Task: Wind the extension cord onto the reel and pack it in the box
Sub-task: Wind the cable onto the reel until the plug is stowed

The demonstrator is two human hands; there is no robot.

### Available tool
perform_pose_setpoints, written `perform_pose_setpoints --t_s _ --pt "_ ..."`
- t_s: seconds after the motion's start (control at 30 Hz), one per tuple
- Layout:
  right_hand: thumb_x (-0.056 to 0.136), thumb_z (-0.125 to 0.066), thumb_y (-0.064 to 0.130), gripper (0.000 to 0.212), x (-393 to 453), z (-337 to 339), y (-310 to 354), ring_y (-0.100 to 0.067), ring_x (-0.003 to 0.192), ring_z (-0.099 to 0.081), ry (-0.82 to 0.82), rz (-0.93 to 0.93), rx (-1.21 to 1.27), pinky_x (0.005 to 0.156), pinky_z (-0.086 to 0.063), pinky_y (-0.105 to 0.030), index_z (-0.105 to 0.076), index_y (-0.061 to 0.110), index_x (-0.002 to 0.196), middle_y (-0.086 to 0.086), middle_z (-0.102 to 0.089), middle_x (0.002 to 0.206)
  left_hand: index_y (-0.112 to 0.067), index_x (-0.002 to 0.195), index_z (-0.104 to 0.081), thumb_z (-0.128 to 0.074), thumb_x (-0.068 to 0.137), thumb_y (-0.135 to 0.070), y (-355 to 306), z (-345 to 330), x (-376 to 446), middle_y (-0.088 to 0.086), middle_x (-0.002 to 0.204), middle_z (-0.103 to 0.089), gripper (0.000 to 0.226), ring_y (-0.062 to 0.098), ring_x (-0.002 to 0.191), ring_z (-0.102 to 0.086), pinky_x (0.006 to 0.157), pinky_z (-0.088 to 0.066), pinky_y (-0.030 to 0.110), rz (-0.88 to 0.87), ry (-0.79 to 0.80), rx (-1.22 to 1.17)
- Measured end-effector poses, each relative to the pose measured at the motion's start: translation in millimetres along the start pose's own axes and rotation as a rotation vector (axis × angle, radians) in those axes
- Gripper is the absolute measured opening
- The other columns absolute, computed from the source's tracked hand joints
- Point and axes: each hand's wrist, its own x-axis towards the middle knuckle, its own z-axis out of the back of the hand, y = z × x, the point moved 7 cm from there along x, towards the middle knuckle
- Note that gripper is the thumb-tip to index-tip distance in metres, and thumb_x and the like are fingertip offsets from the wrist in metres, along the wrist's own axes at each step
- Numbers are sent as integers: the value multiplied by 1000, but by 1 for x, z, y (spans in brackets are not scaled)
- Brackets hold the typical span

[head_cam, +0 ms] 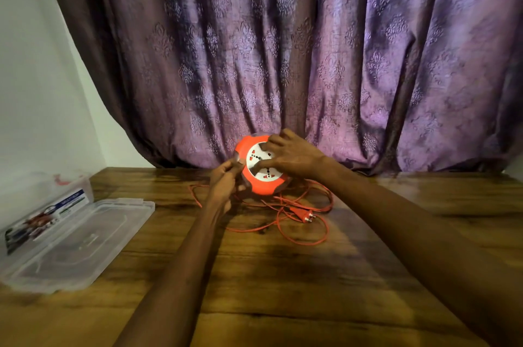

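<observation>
Wooden table (pixel 283 276): reel (pixel 261 167) was held upright, gripped by right hand (pixel 291 155); left hand (pixel 225 185) pinched cord (pixel 297 229), slack lying nearer, rightward

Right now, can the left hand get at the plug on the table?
Probably yes: the plug lies bare on the wooden table, just right of the left hand, with only loose orange cord around it. That hand would first release the reel.

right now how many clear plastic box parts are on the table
2. The box stands at the table's far left edge, by the wall. Its lid lies flat just in front of it, nearer the cord. Nothing else like them shows.
</observation>
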Motion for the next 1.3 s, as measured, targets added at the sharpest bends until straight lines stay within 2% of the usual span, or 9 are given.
perform_pose_setpoints --t_s 0.17,0.33,0.4,0.5,0.67,0.8,0.97,1.17,1.3 --pt "73 -67 59 64 -12 -11 -21 -31 110 -53 73 -442 125 91 -33 -44 -48 46 133 -6 -69 111 -14 98 -64 -60 95 -12 5 -28 -4 -6 59 -58 5 2 49 -51 45 -52 21 -74 -18 -93" --pt "69 -65 73 72 -44 -24 -34 -31 110 -63 -14 -1272 853 94 -46 -39 -56 29 125 -11 -68 115 -14 100 -71 -66 92 -19 18 -44 0 -6 72 -62 10 8 62 -52 57 -52 26 -202 -131 -85" --pt "69 -68 69 68 -49 -41 -22 -24 75 -71 -212 -1565 1505 63 -56 -30 -65 14 108 -13 -73 93 -11 118 -68 -69 89 -14 16 -49 -1 -6 93 -66 29 6 79 -57 75 -51 23 -274 -178 -18" --pt "82 -69 53 46 -43 -66 1 -11 29 -44 -449 -1726 2102 33 -28 -12 -65 9 93 -11 -69 61 -17 126 -60 -67 89 -8 10 -54 -7 -13 104 -62 39 -4 88 -57 81 -45 11 -348 -200 66" --pt "88 -66 46 35 -55 -64 -21 -14 45 -54 -399 -1472 1586 49 -39 -25 -66 15 74 -2 -71 62 -8 121 -64 -65 92 -14 15 -34 6 -5 80 -63 30 3 58 -45 47 -39 19 -229 -185 -128" --pt "86 -63 29 23 -37 -24 -32 -18 98 -59 -329 -767 693 76 -45 -30 -66 32 108 5 -62 110 -4 119 -63 -60 95 -14 8 -17 15 -7 69 -68 27 0 49 -49 48 -47 21 -179 -131 -107" --pt "78 -69 38 47 -15 -7 -8 -25 111 -55 -173 -193 182 82 -43 -35 -59 44 124 -5 -57 131 -7 97 -71 -60 95 -17 1 -1 18 -5 48 -59 15 5 39 -46 39 -37 16 -128 -52 27" --pt "71 -72 50 68 -8 -22 -4 -32 104 -57 56 -211 51 84 -39 -43 -46 48 134 -9 -63 118 -13 89 -67 -62 95 -21 8 -7 13 9 58 -50 11 15 46 -41 49 -34 25 -119 -8 39" --pt "78 -62 61 66 -22 -13 -23 -32 109 -61 63 -688 276 93 -40 -42 -42 43 139 -9 -69 115 -14 95 -65 -62 95 -15 18 -33 1 -6 54 -50 3 7 43 -40 39 -37 19 -182 -46 -91"
